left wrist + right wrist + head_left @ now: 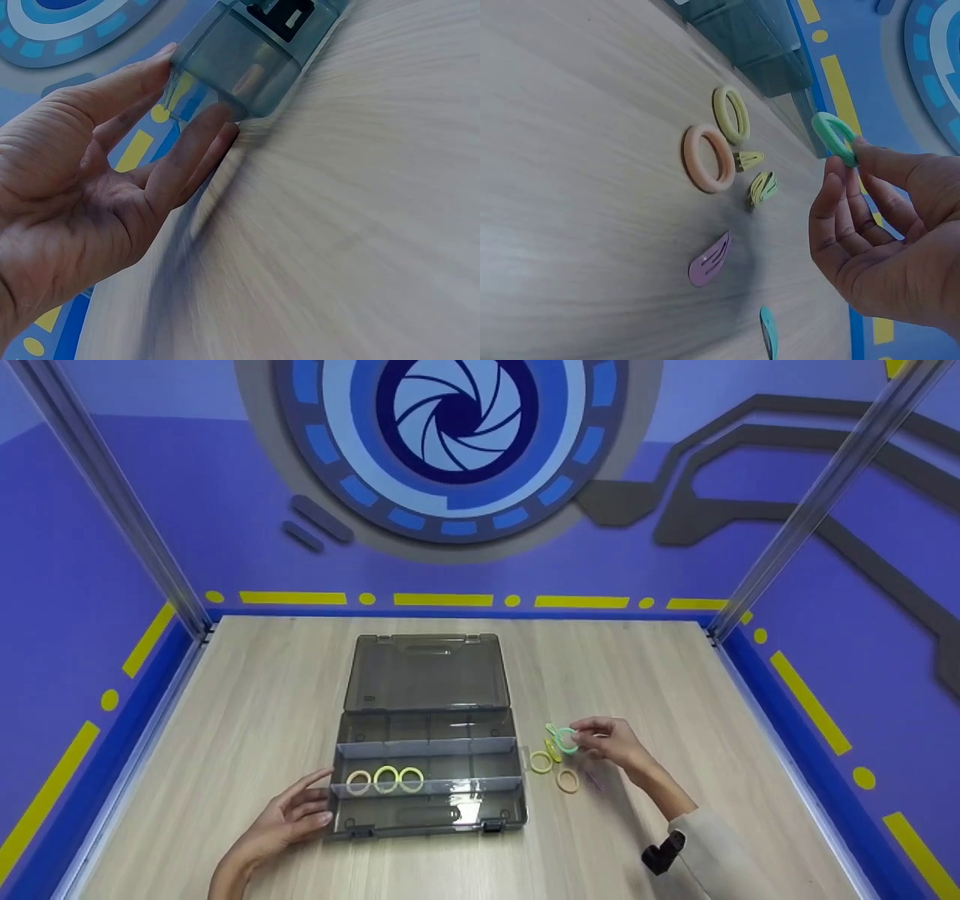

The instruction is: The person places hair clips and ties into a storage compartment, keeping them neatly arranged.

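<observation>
A smoky see-through compartment box (442, 729) lies with its lid (427, 675) folded back. Three hair ties, one peach (358, 772) and two yellow, sit at the left of a middle row. My left hand (289, 814) rests against the box's left wall, fingers nearly straight. To the right of the box, my right hand (615, 746) pinches a mint-green hair tie (823, 124) between thumb and fingertip, above the table. Below it lie a peach hair tie (692, 154), a yellow hair tie (720, 112) and a purple snap clip (709, 262).
Beside the loose hair ties are a small yellow clip (750, 160), a yellow-green striped piece (763, 189) and a teal clip (769, 334). Blue printed walls (465, 585) and metal posts (810, 510) border the wooden table (255, 697).
</observation>
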{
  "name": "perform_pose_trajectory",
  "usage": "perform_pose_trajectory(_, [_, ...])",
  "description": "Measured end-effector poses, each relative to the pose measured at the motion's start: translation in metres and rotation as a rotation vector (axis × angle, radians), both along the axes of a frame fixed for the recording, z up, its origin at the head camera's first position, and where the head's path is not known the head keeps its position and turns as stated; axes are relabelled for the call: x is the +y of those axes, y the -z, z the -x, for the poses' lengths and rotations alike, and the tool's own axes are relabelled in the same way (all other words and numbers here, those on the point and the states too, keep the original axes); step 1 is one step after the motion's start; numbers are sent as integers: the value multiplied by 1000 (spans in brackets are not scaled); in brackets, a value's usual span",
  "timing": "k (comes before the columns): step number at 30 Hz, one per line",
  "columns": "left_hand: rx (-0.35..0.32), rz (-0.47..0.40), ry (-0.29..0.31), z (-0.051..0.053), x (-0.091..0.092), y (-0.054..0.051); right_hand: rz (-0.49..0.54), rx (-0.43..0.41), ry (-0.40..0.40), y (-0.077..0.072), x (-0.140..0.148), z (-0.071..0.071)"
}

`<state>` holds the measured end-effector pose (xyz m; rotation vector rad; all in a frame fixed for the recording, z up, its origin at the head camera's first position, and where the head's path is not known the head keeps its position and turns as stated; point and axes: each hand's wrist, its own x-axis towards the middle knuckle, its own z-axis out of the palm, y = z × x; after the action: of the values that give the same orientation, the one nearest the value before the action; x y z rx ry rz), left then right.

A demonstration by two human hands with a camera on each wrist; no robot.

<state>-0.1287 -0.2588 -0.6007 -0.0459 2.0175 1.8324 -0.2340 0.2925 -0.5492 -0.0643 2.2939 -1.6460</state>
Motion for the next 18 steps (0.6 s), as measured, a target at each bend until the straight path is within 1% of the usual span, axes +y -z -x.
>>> perform_pose_trajectory(6, [-6, -4, 1, 0, 1, 0, 90, 20, -53, -4, -13, 3])
perform_pose_trajectory(10, [-9, 3, -5, 0, 1, 0, 104, 23, -93, -4, -25, 5])
perform_pose_trajectory(18, [-7, 2, 4, -1, 0, -1, 130, -2, -128, 2, -50, 4])
